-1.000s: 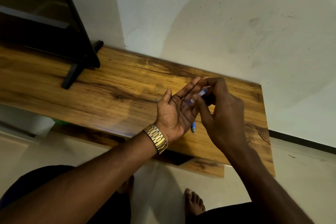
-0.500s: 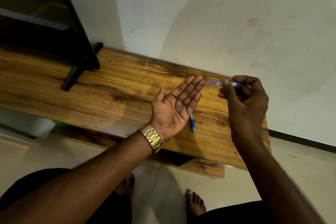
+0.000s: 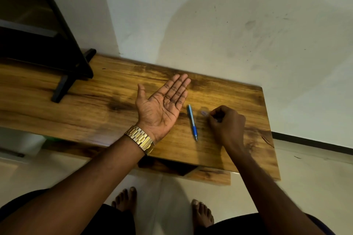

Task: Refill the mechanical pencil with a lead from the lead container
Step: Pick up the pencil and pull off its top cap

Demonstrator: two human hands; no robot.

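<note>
Now, nearest me, my left hand (image 3: 162, 108) lies palm up, fingers straight and together; whether a lead rests on it I cannot tell, so I should keep it level. At three o'clock of it the mechanical pencil (image 3: 192, 121) lies on the wooden table (image 3: 95, 107), tip toward me. Just past that, my right hand (image 3: 227, 124) curls round the blurred lead container (image 3: 204, 113), low over the wood; I'd set it down gently.
</note>
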